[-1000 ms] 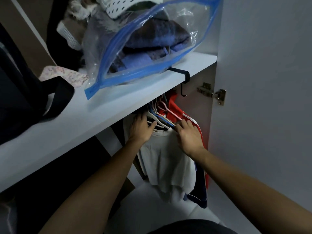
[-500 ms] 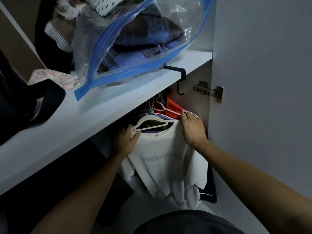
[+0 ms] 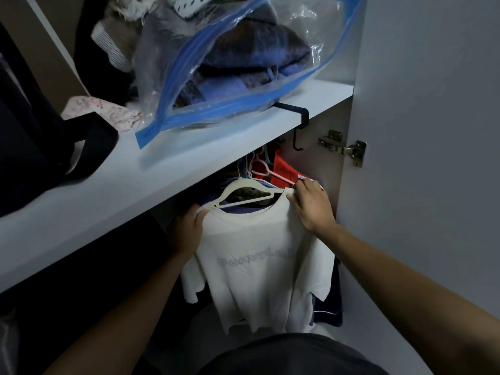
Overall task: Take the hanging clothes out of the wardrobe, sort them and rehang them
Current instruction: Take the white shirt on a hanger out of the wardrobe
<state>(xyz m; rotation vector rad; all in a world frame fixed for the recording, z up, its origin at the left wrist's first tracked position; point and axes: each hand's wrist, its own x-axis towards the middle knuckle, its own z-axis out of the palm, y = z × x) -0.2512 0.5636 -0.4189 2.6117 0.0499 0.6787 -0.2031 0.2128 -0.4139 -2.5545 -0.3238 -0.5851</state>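
Observation:
A white T-shirt (image 3: 259,269) with faint lettering hangs on a white hanger (image 3: 243,192) under the wardrobe shelf, turned to face me. My left hand (image 3: 186,228) grips its left shoulder. My right hand (image 3: 311,204) pinches its right shoulder by the collar. Behind it hang more clothes: a red garment (image 3: 284,170) on a pink hanger (image 3: 273,174) and a dark blue garment (image 3: 328,312) showing at the lower right. The rail is hidden by the shelf.
The white shelf (image 3: 113,196) above carries a blue-edged plastic bag (image 3: 224,63) of folded clothes, a black bag (image 3: 46,147) and a floral cloth (image 3: 100,112). A black hook (image 3: 297,125) hangs off the shelf edge. The open door (image 3: 433,158) with its hinge (image 3: 343,148) stands right.
The white T-shirt has been pulled out from the packed clothes and turned to face me. Both hands moved apart from the hanger tops to the shirt's two shoulders.

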